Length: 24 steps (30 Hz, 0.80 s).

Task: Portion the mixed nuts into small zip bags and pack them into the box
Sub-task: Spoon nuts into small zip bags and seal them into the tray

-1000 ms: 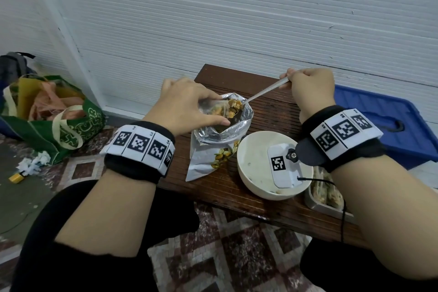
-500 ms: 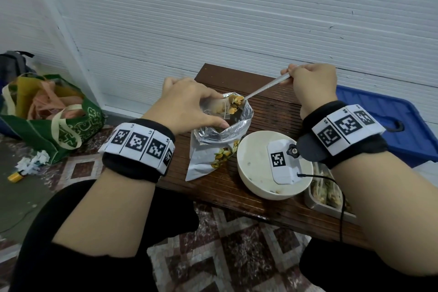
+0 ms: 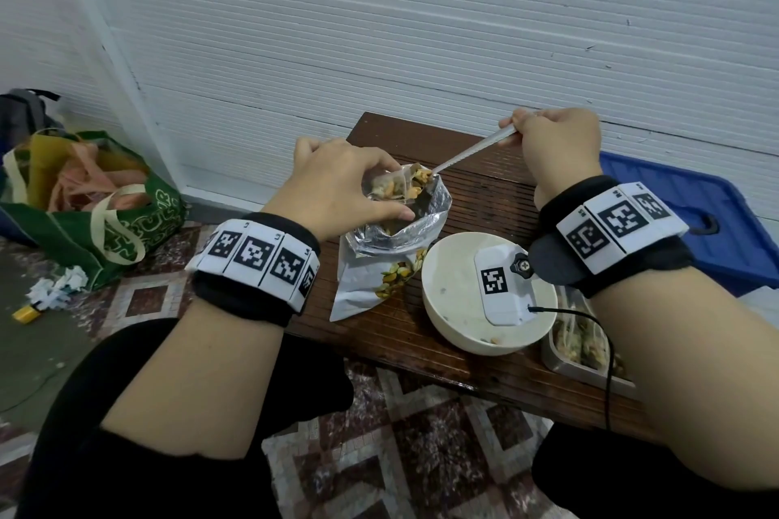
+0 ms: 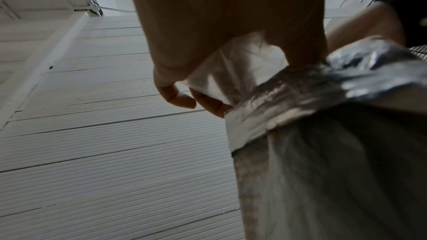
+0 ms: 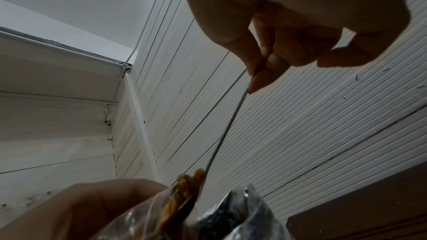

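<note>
Both hands busy. Left hand (image 3: 337,185) pinches small zip bag (image 3: 390,188) above foil nut pouch (image 3: 379,265). Right hand (image 3: 552,147) grasps spoon (image 3: 468,152), nuts (image 3: 419,177) at bag mouth.

The dark brown ribbed wooden worktop (image 3: 472,198) carries a silver foil nut pouch (image 3: 379,261) near its centre. At the pouch's three o'clock stands a cream round bowl (image 3: 451,308); beyond it at three o'clock, a clear plastic box (image 3: 560,367) of filled bags.
</note>
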Each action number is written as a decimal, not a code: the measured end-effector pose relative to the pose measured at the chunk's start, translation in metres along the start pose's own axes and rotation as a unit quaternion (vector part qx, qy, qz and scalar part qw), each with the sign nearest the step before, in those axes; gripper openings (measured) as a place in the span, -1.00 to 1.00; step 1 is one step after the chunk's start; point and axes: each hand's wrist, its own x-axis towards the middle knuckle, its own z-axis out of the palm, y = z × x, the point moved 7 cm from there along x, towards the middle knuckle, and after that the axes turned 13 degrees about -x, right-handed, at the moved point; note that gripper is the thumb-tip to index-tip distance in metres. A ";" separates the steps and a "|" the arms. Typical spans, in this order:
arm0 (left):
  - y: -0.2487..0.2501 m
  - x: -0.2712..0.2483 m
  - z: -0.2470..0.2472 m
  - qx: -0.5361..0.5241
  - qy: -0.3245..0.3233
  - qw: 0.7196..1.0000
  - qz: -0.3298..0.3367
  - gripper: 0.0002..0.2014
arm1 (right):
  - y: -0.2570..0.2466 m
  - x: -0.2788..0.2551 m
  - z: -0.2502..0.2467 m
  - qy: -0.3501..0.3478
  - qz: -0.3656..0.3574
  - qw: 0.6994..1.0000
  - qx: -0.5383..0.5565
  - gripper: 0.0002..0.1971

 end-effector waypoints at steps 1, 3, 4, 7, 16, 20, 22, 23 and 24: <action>0.000 0.000 0.000 -0.001 0.001 1.000 0.001 -0.37 | 0.000 -0.001 0.000 -0.002 -0.001 1.000 0.003 -0.62; 0.002 -0.001 0.001 -0.008 0.003 1.000 0.002 -0.37 | -0.001 -0.002 0.003 -0.006 -0.005 1.000 0.009 -0.63; 0.003 -0.001 0.002 -0.014 0.002 1.000 0.004 -0.36 | -0.001 -0.003 0.005 -0.008 -0.007 1.000 0.007 -0.64; 0.006 -0.002 0.005 -0.028 -0.001 1.000 0.006 -0.34 | -0.003 -0.005 0.011 -0.017 -0.016 1.000 0.005 -0.64; 0.003 -0.005 0.001 -0.100 0.008 0.995 -0.016 -0.38 | -0.005 -0.008 0.018 -0.022 -0.047 0.999 -0.007 -0.65; 0.002 -0.004 0.000 -0.161 0.022 0.986 -0.024 -0.48 | -0.012 -0.009 0.015 -0.009 -0.084 0.996 0.012 -0.66; 0.002 -0.004 0.002 -0.187 0.030 0.982 -0.025 -0.56 | -0.020 -0.012 0.015 -0.025 -0.118 0.992 0.037 -0.69; 0.001 -0.004 0.002 -0.199 0.038 0.979 -0.025 -0.60 | -0.025 -0.016 0.016 -0.039 -0.141 0.988 0.055 -0.71; -0.001 -0.004 0.002 -0.213 0.049 0.975 -0.025 -0.63 | -0.031 -0.019 0.015 -0.053 -0.166 0.982 0.070 -0.74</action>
